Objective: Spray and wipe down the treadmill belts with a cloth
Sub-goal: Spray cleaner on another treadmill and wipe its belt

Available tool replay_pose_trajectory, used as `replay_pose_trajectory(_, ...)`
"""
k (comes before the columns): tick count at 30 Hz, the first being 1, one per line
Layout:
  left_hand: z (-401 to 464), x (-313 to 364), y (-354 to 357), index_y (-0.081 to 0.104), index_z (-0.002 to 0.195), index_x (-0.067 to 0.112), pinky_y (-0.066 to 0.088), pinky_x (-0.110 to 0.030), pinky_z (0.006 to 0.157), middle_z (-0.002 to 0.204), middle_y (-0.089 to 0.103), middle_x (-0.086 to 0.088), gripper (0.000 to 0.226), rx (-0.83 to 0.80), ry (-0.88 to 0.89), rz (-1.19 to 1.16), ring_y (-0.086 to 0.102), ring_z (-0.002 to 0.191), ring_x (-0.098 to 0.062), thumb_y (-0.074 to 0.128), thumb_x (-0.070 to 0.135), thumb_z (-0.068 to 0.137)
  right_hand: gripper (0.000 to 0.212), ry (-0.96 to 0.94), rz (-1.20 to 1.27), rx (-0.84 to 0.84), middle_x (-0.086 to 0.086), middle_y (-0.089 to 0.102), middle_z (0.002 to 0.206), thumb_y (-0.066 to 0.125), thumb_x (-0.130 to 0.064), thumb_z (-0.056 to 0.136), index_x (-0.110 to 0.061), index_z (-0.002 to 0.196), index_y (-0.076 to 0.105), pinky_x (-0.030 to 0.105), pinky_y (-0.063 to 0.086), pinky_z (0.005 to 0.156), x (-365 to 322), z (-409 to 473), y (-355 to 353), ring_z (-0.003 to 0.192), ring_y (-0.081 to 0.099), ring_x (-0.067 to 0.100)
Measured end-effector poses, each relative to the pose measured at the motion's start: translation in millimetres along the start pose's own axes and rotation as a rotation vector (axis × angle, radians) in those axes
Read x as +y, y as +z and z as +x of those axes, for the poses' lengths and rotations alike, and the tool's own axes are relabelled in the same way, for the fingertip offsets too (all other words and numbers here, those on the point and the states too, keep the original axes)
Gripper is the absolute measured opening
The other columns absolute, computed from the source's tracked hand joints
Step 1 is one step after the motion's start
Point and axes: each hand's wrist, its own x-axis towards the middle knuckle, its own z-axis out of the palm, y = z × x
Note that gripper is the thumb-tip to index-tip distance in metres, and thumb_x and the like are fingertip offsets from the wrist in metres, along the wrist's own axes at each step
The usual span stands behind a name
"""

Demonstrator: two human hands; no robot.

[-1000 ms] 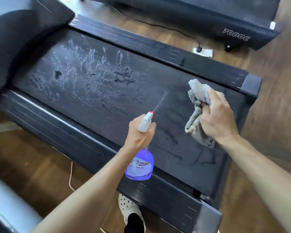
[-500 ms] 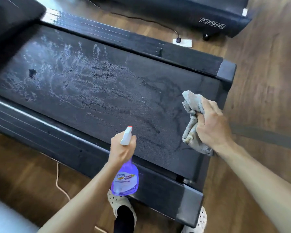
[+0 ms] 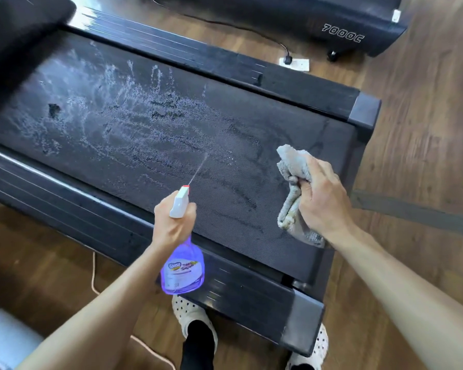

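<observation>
While a thin jet of cleaner leaves the nozzle toward one o'clock, the left hand grips the neck of the clear purple plastic spray bottle with its white trigger head, fingers wrapped round the neck and trigger. Holding the bottle low over the near rail, at about six o'clock of the deck, lets the stream land on the middle of the black textured treadmill belt, which runs from nine o'clock to three o'clock across the view. White beads of spray already speckle the belt from ten o'clock through its centre; the patch toward four o'clock shows only dark streaks, so the jet seems meant to fill that gap.

At three o'clock the right hand clenches the crumpled grey terry cloth, the fingers bunching it into a pad with loose ends hanging below. It hangs just above the belt's rear end, apart from the stream, probably so the cloth stays dry and ready for the wipe.

Beyond the far rail, at one o'clock, a second black treadmill marked 7000C stands on the brown wooden floor, with a white power strip between the machines.
</observation>
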Motion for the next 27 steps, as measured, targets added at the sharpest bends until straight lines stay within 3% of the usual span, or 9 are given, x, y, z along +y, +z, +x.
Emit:
replay_pose_trajectory(3,0,-5,-2,0.034,0.065,0.008,0.051,-0.059,0.064,0.057,0.041,-0.003,0.025,-0.001,-0.055,0.001,0.044,0.056,-0.024,0.049,0.028,0.072,0.053,0.002,0.000,0.000,0.007,0.046,0.151,0.046,-0.011,0.102,-0.020,0.154,0.042,0.054,0.044,0.100,2,-2,1,0.123,0.051,0.043)
replay_pose_trajectory(8,-7,-3,1,0.032,0.060,0.015,0.045,-0.053,0.061,0.056,0.040,-0.001,0.024,-0.030,-0.022,0.003,0.036,0.056,-0.023,0.049,0.027,0.072,0.052,0.007,-0.004,-0.007,0.007,0.047,0.150,0.047,-0.011,0.102,-0.019,0.153,0.043,0.054,0.044,0.100,3,-3,4,0.122,0.052,0.043)
replay_pose_trajectory(12,-3,-8,4,0.038,0.068,0.011,0.050,-0.058,0.060,0.064,0.046,-0.010,0.018,-0.012,0.007,-0.070,0.047,0.059,-0.038,0.050,0.022,0.076,0.053,0.001,0.000,-0.017,0.005,0.046,0.152,0.047,-0.011,0.102,-0.020,0.154,0.042,0.055,0.044,0.101,0,-2,4,0.123,0.051,0.042)
replay_pose_trajectory(14,-2,-10,5,0.046,0.072,0.015,0.054,-0.059,0.062,0.070,0.051,-0.007,0.009,-0.005,0.026,-0.107,0.053,0.065,-0.042,0.051,0.019,0.078,0.053,-0.005,0.008,-0.024,0.004,0.045,0.153,0.047,-0.011,0.102,-0.020,0.154,0.041,0.056,0.043,0.102,-3,-1,4,0.125,0.050,0.041)
replay_pose_trajectory(17,0,-5,3,0.053,0.077,0.022,0.054,-0.059,0.064,0.075,0.056,-0.003,0.003,0.015,0.051,-0.188,0.057,0.065,-0.041,0.054,0.019,0.077,0.055,-0.025,0.024,-0.029,0.003,0.043,0.155,0.047,-0.008,0.102,-0.020,0.155,0.041,0.057,0.042,0.105,-9,0,6,0.129,0.048,0.039)
replay_pose_trajectory(21,6,3,-3,0.057,0.089,0.028,0.054,-0.060,0.067,0.081,0.059,0.000,0.013,0.050,0.112,-0.275,0.057,0.072,-0.036,0.055,0.020,0.080,0.056,-0.025,0.039,-0.013,0.004,0.042,0.157,0.047,-0.007,0.101,-0.018,0.156,0.040,0.057,0.041,0.106,-23,4,9,0.133,0.046,0.038)
replay_pose_trajectory(27,23,11,-13,0.062,0.087,0.029,0.056,-0.058,0.074,0.084,0.061,0.007,0.010,0.038,0.147,-0.290,0.060,0.080,-0.026,0.056,0.020,0.085,0.056,0.013,0.098,0.085,0.004,0.044,0.154,0.047,-0.007,0.102,-0.018,0.156,0.041,0.055,0.041,0.108,-44,10,15,0.134,0.046,0.036)
